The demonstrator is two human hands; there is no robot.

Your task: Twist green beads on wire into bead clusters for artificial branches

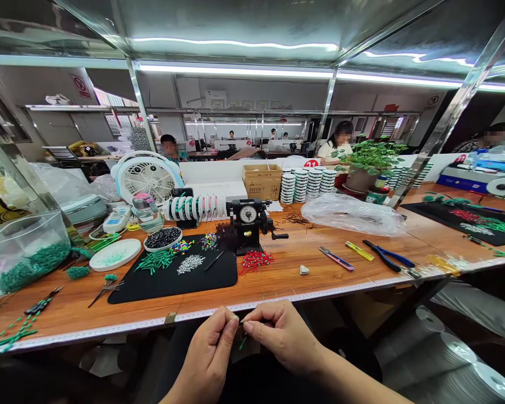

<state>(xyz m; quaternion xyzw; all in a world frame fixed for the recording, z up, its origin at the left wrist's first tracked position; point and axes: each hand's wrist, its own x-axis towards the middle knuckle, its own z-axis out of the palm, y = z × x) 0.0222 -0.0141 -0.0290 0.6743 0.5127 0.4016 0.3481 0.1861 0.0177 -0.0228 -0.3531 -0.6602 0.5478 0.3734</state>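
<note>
A: Clock centred on the fingertips, 12 straight ahead. Hands?

B: Left hand [212, 345] and right hand [281, 336] nearly meet, just short of the wooden tabletop's edge. Bare, thumbs uppermost.

A: Fingers?

B: Both pairs of thumb and forefinger drawn in to a tight pinch, a narrow gap between the hands. They have a thin green stick-like piece [242, 343] between them. Its lower end hangs below the tips, at 6. Upper end hidden; how each hand shares the grip, cannot tell.

A: Ahead?

B: At 12, a black metal hand-cranked machine with a round white dial [249, 217], crank on its 3 o'clock side. Nearer, just past 12, a loose heap of small red pieces [256, 260].

A: Other side?

B: Between 10 and 11, a black flat mat [206, 280] bearing green sticks [156, 261], a silvery-white heap of small bits [191, 264] and multicoloured beads [209, 241].

A: And toward 2?

B: A small white three-cornered lump [304, 270] nearest; farther out, black pliers with blue on the handles [388, 255], lying jaws apart.
</note>
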